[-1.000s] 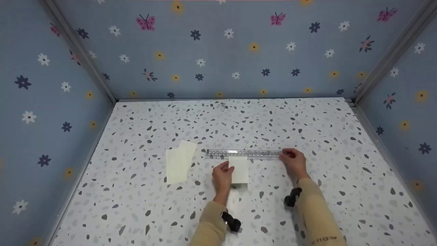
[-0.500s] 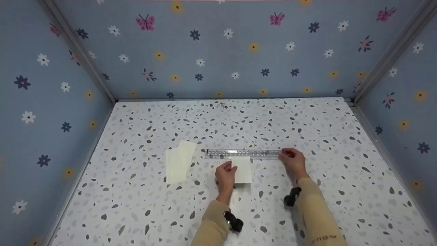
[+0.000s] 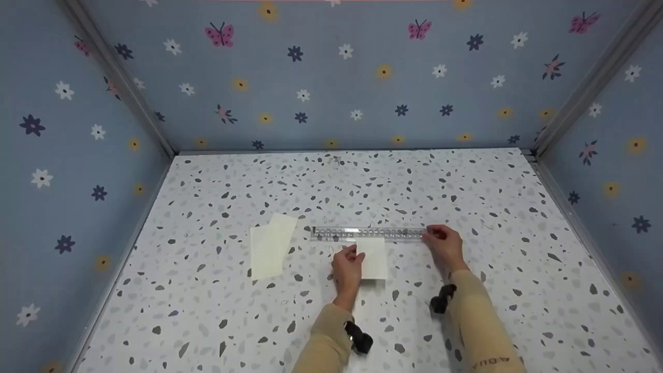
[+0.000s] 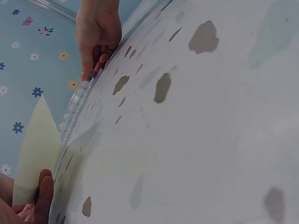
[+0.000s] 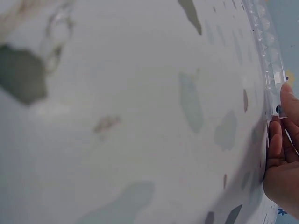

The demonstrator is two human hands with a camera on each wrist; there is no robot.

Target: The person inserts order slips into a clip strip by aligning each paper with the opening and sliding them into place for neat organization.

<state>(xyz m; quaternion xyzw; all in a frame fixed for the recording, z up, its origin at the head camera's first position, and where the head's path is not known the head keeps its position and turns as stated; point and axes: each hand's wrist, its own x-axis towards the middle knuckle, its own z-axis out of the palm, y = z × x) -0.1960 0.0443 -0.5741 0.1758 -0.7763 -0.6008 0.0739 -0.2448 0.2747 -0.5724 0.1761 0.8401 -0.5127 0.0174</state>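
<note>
Between thumb and fingers, my left hand [image 3: 348, 267] pinches the left side of a small pale yellow sheet of paper [image 3: 373, 259]. Its far edge meets the near edge of a long clear plastic strip [image 3: 368, 233] that looks like a ruler, with rows of round shapes along it. The near edge of the sheet is raised, with a shadow beneath. My right hand [image 3: 446, 246] holds the strip's right end. In the right wrist view, the thumb [image 5: 289, 105] lies against that end of the clear strip [image 5: 268, 51]. In the left wrist view the paper [image 4: 37, 154] stands tilted.
Two pale yellow paper strips [image 3: 267, 251] lie overlapping on the speckled white table [image 3: 207, 311], left of the left hand. Blue flowered walls [image 3: 331, 67] rise along the back and both sides. A black wrist camera [image 3: 358, 338] sits on the left sleeve.
My left hand has moved the pale yellow sheet steadily to the right along the near edge of the clear strip. The right hand and the strip have stayed nearly still.
</note>
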